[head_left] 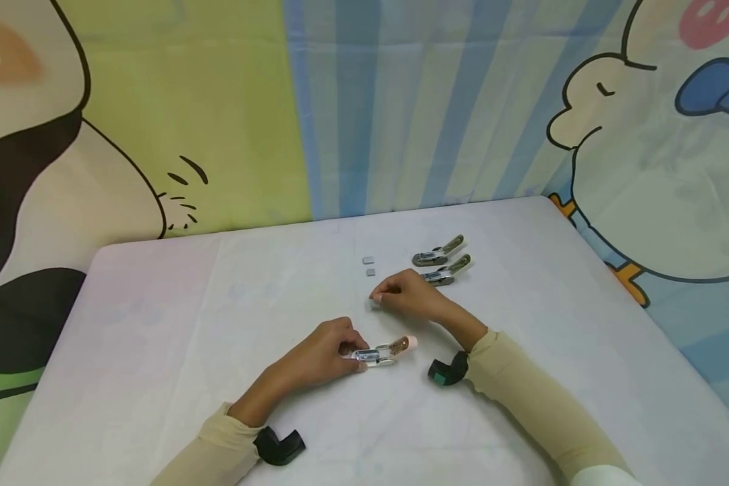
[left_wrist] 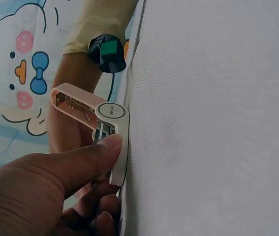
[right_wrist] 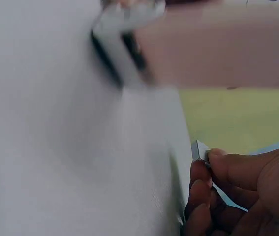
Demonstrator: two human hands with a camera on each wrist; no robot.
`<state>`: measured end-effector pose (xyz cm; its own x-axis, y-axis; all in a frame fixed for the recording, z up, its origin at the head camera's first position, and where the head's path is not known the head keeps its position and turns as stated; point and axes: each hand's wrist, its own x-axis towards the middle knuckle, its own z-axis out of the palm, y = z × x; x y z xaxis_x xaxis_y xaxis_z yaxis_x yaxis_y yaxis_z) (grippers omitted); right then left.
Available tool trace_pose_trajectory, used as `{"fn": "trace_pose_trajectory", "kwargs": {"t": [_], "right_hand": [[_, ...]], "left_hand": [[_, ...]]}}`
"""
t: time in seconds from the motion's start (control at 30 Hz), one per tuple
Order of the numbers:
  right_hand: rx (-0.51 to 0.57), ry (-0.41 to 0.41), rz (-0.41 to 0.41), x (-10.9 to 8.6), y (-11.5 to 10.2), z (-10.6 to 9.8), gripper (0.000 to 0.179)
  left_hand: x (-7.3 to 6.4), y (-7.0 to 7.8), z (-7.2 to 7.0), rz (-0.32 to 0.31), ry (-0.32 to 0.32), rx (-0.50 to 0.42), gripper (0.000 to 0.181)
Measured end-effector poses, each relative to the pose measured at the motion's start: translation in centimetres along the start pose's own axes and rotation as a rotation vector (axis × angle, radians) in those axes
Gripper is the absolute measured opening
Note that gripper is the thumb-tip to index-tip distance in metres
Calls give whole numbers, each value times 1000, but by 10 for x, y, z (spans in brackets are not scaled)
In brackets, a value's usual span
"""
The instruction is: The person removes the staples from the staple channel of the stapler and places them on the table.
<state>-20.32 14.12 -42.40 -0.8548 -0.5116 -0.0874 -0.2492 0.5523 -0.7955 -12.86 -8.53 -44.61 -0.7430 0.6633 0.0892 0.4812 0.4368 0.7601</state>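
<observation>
My left hand grips a small white and pink stapler just over the table, thumb on its side. In the left wrist view the stapler has its pink top arm swung up from the white base. My right hand pinches a short silver strip of staples between thumb and fingertips, right of and beyond the stapler. Two more short grey staple strips lie on the table past the right fingers. Part of the stapler's base is hidden by the left fingers.
Two grey-green staplers, also with raised arms, lie beyond the right hand, the nearer one partly covered by it. A white cloth covers the table. Behind stands a printed cartoon curtain. Each wrist wears a black camera mount.
</observation>
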Motion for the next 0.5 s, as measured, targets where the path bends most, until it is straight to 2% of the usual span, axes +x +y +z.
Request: {"fn": "trace_pose_trajectory", "kwargs": {"t": [0.17, 0.33, 0.5], "right_hand": [[-133, 71, 6, 21, 2, 4, 11], [-305, 124, -7, 27, -1, 8, 11], [-301, 84, 12, 26, 1, 5, 9]], "left_hand": [[1, 0, 0, 17, 1, 7, 19], [0, 1, -1, 19, 9, 9, 19], [0, 0, -1, 11, -4, 5, 19]]}}
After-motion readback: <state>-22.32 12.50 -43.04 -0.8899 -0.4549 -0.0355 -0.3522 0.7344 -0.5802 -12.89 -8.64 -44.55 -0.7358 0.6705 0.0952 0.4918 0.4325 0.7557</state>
